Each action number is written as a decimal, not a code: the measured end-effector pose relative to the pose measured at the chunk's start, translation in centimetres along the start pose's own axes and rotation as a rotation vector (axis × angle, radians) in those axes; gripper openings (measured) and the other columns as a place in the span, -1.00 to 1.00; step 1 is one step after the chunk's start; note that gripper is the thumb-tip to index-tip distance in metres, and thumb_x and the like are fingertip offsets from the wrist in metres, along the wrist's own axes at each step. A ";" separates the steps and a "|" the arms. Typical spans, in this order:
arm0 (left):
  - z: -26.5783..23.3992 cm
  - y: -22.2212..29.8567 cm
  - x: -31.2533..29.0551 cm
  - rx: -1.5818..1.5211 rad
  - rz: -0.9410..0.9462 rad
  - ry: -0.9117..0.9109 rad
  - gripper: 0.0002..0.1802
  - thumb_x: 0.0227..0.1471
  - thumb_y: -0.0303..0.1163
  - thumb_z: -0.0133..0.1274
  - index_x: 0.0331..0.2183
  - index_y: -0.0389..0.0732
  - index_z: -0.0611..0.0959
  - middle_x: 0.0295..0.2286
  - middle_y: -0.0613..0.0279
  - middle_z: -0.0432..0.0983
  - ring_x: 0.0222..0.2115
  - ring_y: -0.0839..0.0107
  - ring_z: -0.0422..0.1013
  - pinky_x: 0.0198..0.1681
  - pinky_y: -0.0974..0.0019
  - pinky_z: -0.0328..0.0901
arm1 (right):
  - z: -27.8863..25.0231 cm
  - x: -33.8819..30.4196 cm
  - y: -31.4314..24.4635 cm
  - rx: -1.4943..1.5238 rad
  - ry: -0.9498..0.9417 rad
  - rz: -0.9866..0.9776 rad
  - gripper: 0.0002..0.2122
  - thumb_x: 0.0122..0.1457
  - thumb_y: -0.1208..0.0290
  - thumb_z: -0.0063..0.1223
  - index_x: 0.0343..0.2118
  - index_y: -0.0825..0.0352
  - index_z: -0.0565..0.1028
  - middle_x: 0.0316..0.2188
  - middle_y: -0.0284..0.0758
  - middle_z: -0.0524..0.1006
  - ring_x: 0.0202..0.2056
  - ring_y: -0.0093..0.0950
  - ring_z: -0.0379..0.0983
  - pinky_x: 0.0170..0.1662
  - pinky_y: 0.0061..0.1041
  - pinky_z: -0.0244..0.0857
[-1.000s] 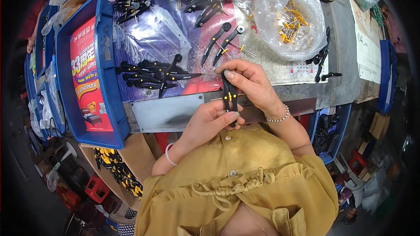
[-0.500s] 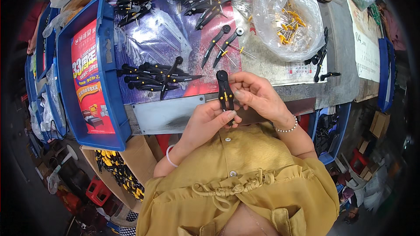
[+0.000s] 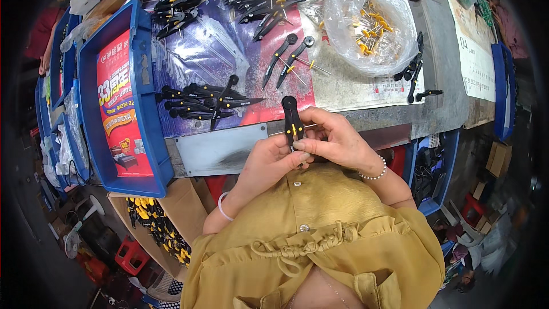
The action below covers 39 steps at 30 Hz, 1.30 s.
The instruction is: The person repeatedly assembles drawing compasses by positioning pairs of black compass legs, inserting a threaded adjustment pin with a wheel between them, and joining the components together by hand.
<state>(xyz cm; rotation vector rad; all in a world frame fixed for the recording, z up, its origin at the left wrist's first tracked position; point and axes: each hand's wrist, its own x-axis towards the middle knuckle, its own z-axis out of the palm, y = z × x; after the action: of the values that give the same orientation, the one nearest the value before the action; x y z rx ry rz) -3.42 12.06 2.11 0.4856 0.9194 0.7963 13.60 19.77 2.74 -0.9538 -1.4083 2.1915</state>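
Observation:
In front of my chest, over the table's near edge, I hold a black hinged two-legged tool [image 3: 290,113] that looks like a drawing compass. Its round joint points away from me, and yellow fittings sit between its legs. My left hand [image 3: 273,159] grips the lower legs between thumb and fingers. From the other side, my right hand [image 3: 338,138] pinches the legs, its thumb close to the left thumb. My fingers cover the leg tips. Two similar black tools [image 3: 293,64] lie farther off, with thin metal rods and yellow discs across them.
Several black legs lie piled [image 3: 200,103] at left, beside a blue bin [image 3: 143,51]. More tools [image 3: 269,0] lie at the back. A clear plastic bag [image 3: 337,28] holds yellow-headed rods. Below the table, a cardboard box [image 3: 194,200] contains yellow-and-black pieces; a blue crate [image 3: 443,177] is at right.
My right hand has come down from beside the tool's upper part to its lower legs, and its thumb now presses there. The left hand keeps its grip.

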 end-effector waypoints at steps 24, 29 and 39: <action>0.4 -0.3 -0.4 0.232 -0.013 0.043 -0.83 0.07 -0.47 -0.03 -0.31 -0.37 0.54 -0.45 0.11 0.54 -0.47 0.48 0.46 -0.38 0.45 0.36 | 1.1 0.6 0.8 -0.219 0.148 -0.241 -0.77 0.04 0.37 0.11 -0.33 0.42 0.40 -0.47 -0.32 0.43 -0.47 -0.68 0.32 -0.44 -0.60 0.26; 0.4 -0.2 -0.6 0.256 -0.034 0.038 -0.79 0.08 -0.42 -0.02 -0.32 -0.40 0.52 -0.42 0.08 0.54 -0.45 0.45 0.47 -0.35 0.44 0.37 | 0.3 0.0 0.6 -0.254 0.045 -0.212 -0.74 0.00 0.36 0.16 -0.31 0.37 0.40 -0.47 -0.38 0.36 -0.42 -0.62 0.29 -0.37 -0.59 0.23; -0.2 -0.6 -0.6 0.214 0.009 -0.020 -0.77 0.11 -0.38 -0.04 -0.26 -0.37 0.50 -0.42 0.15 0.53 -0.44 0.51 0.45 -0.34 0.48 0.35 | 1.4 -0.1 0.5 -0.251 0.127 -0.287 -0.78 0.02 0.37 0.10 -0.34 0.39 0.40 -0.46 -0.32 0.40 -0.45 -0.53 0.35 -0.37 -0.52 0.26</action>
<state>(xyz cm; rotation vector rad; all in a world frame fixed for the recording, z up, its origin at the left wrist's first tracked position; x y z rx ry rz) -3.52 11.25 1.90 0.6843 0.9894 0.7031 12.70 18.60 2.70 -0.8906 -1.6700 1.7477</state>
